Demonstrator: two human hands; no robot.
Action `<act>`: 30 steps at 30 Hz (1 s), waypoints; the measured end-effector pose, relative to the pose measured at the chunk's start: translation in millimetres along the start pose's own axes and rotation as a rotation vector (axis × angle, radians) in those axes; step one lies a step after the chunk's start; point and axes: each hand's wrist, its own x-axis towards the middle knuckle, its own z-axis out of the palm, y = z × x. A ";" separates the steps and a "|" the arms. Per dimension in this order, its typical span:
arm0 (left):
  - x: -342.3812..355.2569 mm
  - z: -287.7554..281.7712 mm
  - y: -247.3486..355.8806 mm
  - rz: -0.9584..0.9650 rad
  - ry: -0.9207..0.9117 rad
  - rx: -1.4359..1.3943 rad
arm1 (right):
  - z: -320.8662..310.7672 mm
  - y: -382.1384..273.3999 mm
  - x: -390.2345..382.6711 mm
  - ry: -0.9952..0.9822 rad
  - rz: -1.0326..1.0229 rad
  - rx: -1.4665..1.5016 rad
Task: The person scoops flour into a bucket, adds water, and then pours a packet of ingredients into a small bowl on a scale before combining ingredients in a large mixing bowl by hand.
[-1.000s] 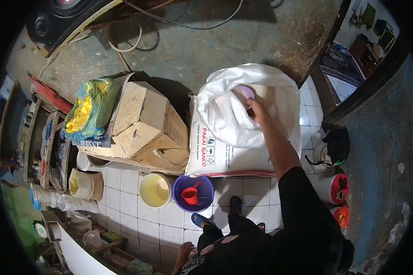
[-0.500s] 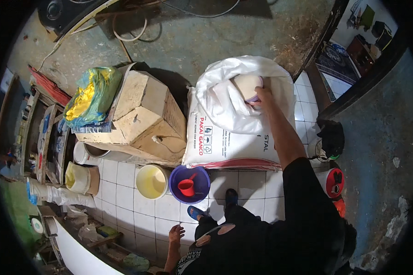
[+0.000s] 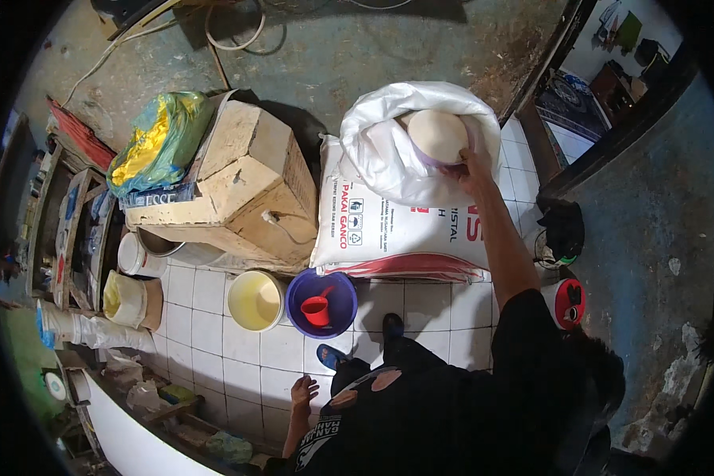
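- Sack (image 3: 397,246), white, printed; mouth stood open.
- Tub (image 3: 344,301), purple; stood near the sack.
- Bowl (image 3: 430,162), purple-edged, pale contents (image 3: 437,133); was held at the sack's mouth.
- Dipper (image 3: 316,312), red; lay in the tub.
- Right hand (image 3: 475,171); grip pinched the bowl's edge.
- Left hand (image 3: 303,391); hung near the tub, grip loosely spread.

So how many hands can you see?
2: the right hand gripping the purple container at the mouth of the white sack, and the left hand lower down, over white tiles.

A black short-sleeved shirt (image 3: 523,389) with pale pinkish prints (image 3: 386,380) tops dark trousers (image 3: 419,355) and blue sandals (image 3: 329,356).
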 end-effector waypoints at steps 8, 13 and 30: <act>4.4 -22.0 8.2 0.102 -0.068 -0.037 | 38.0 23.6 -80.4 -0.148 0.008 0.011; 8.2 -47.6 -15.9 0.111 -0.057 -0.090 | 90.2 66.7 -125.5 -0.243 0.147 -0.045; -20.7 -128.3 -185.2 -0.052 0.093 -0.439 | 242.4 401.7 -210.8 -0.591 0.704 -0.278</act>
